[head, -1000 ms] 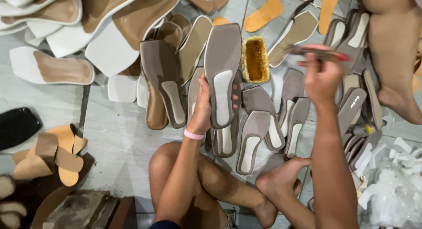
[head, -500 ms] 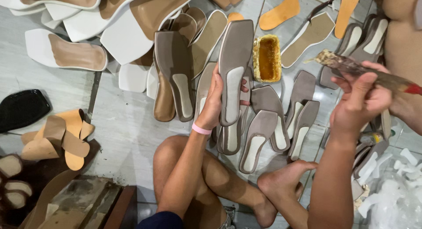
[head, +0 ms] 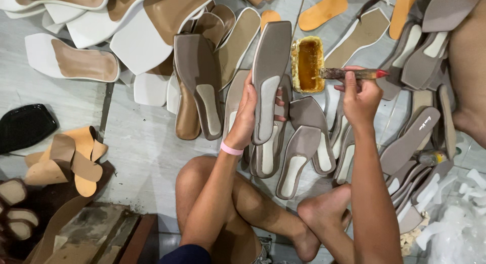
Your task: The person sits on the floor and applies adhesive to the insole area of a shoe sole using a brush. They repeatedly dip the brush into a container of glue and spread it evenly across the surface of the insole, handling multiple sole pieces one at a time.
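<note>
The left hand (head: 248, 112) grasps one grey sole (head: 268, 76); the right hand (head: 360, 98) clenches one brush (head: 352, 73) beside one glue tin (head: 308, 64) (soles crowd every side).

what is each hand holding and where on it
The left hand grips a grey shoe sole along its lower edge. The right hand holds a glue brush near its red handle end.
</note>
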Demonstrator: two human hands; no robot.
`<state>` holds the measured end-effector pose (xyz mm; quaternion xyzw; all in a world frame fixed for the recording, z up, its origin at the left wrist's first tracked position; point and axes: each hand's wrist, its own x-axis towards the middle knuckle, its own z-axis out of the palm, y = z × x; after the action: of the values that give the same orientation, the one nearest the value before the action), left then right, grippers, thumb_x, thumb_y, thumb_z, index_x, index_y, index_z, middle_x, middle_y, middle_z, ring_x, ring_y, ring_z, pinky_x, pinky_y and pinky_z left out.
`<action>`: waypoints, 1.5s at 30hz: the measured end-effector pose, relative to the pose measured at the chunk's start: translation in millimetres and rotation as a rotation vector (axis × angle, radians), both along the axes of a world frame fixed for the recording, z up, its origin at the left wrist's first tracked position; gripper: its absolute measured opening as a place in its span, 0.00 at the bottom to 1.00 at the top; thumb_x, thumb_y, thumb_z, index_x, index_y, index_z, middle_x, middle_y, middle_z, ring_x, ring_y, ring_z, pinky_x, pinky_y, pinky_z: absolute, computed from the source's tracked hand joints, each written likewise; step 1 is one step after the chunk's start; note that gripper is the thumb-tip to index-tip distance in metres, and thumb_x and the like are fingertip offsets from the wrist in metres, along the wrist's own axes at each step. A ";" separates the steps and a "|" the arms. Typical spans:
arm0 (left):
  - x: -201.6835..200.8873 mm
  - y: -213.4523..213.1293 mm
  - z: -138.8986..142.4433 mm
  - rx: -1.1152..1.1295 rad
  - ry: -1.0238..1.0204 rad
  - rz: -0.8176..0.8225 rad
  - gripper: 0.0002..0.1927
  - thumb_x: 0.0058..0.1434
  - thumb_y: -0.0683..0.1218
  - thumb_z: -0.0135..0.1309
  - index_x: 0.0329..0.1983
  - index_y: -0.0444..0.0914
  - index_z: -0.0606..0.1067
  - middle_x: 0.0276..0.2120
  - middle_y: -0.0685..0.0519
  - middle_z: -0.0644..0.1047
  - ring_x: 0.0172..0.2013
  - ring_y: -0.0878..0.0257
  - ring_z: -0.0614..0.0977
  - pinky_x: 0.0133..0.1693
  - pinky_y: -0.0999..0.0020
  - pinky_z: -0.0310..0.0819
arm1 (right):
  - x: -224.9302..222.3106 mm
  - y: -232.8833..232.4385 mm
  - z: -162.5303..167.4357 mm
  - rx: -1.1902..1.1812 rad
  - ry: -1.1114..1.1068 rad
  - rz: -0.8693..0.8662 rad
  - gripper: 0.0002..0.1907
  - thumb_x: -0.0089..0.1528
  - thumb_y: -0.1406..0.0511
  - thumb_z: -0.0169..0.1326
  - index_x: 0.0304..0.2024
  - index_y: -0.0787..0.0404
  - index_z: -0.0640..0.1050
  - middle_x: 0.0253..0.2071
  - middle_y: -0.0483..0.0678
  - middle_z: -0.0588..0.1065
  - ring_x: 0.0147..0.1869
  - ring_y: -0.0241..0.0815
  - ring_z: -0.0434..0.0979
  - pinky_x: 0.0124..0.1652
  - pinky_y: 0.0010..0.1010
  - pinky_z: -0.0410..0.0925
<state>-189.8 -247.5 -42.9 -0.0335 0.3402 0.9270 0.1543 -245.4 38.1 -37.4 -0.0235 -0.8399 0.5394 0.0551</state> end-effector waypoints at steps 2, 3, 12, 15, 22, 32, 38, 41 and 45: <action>1.0 -0.3 0.5 -0.021 0.007 0.008 0.38 0.74 0.68 0.33 0.81 0.50 0.45 0.54 0.44 0.72 0.49 0.58 0.78 0.45 0.54 0.85 | -1.6 0.4 -3.4 0.067 -0.015 -0.001 0.12 0.76 0.67 0.50 0.54 0.73 0.76 0.46 0.53 0.78 0.47 0.37 0.81 0.46 0.30 0.81; 1.4 -0.4 0.7 -0.022 0.003 0.007 0.38 0.74 0.68 0.33 0.81 0.50 0.45 0.54 0.44 0.72 0.49 0.58 0.77 0.45 0.54 0.85 | -2.0 0.7 -3.2 0.094 -0.027 -0.005 0.11 0.76 0.68 0.51 0.53 0.73 0.76 0.46 0.52 0.79 0.46 0.36 0.81 0.46 0.30 0.80; 0.3 -0.6 1.2 -0.028 -0.002 -0.006 0.40 0.73 0.69 0.33 0.81 0.50 0.43 0.54 0.45 0.71 0.49 0.58 0.78 0.44 0.55 0.85 | 2.8 -2.4 32.9 0.461 0.047 0.020 0.10 0.76 0.67 0.53 0.53 0.70 0.79 0.42 0.52 0.80 0.42 0.39 0.83 0.42 0.30 0.76; 2.9 -0.6 2.5 -0.011 -0.020 -0.009 0.40 0.72 0.69 0.33 0.81 0.50 0.43 0.54 0.45 0.72 0.49 0.57 0.79 0.45 0.55 0.85 | 15.7 -0.1 53.9 0.312 0.180 0.041 0.13 0.80 0.64 0.51 0.56 0.71 0.78 0.50 0.54 0.79 0.48 0.41 0.83 0.46 0.29 0.80; 3.3 -2.2 6.2 -0.029 -0.020 -0.009 0.40 0.72 0.70 0.34 0.81 0.51 0.43 0.54 0.44 0.71 0.47 0.57 0.79 0.43 0.56 0.85 | 38.7 17.6 93.3 -0.041 0.328 -0.009 0.21 0.85 0.59 0.47 0.63 0.76 0.64 0.57 0.66 0.76 0.54 0.49 0.81 0.51 0.39 0.82; 2.6 -3.1 6.9 -0.052 0.001 0.010 0.41 0.71 0.70 0.34 0.81 0.50 0.44 0.54 0.47 0.72 0.46 0.60 0.79 0.42 0.59 0.85 | 30.7 18.8 74.1 -0.216 0.248 -0.029 0.19 0.82 0.61 0.47 0.61 0.74 0.67 0.52 0.58 0.76 0.53 0.45 0.83 0.47 0.35 0.81; 3.4 -3.8 8.7 -0.060 0.001 -0.011 0.41 0.72 0.71 0.34 0.82 0.50 0.44 0.52 0.48 0.72 0.45 0.60 0.78 0.42 0.60 0.84 | 10.0 6.3 27.6 -0.008 0.039 -0.090 0.14 0.77 0.61 0.50 0.54 0.68 0.75 0.49 0.54 0.79 0.50 0.42 0.85 0.43 0.32 0.82; 3.8 -4.2 8.9 -0.067 0.002 -0.010 0.41 0.72 0.70 0.34 0.81 0.50 0.44 0.54 0.47 0.71 0.45 0.60 0.78 0.42 0.60 0.84 | 6.7 8.2 4.7 0.007 0.004 -0.061 0.12 0.77 0.63 0.50 0.54 0.68 0.75 0.48 0.54 0.78 0.50 0.40 0.83 0.45 0.32 0.82; 2.9 -3.7 7.7 -0.075 0.009 -0.008 0.41 0.72 0.71 0.34 0.81 0.50 0.44 0.54 0.46 0.71 0.46 0.60 0.78 0.42 0.59 0.85 | 6.2 16.1 -9.9 0.073 -0.033 -0.046 0.11 0.76 0.65 0.50 0.54 0.69 0.76 0.46 0.55 0.78 0.47 0.40 0.82 0.45 0.33 0.81</action>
<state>-187.0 -251.2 -35.2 -0.0336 0.3756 0.9131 0.1548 -239.2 54.2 -47.4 -0.0498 -0.8590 0.5066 0.0544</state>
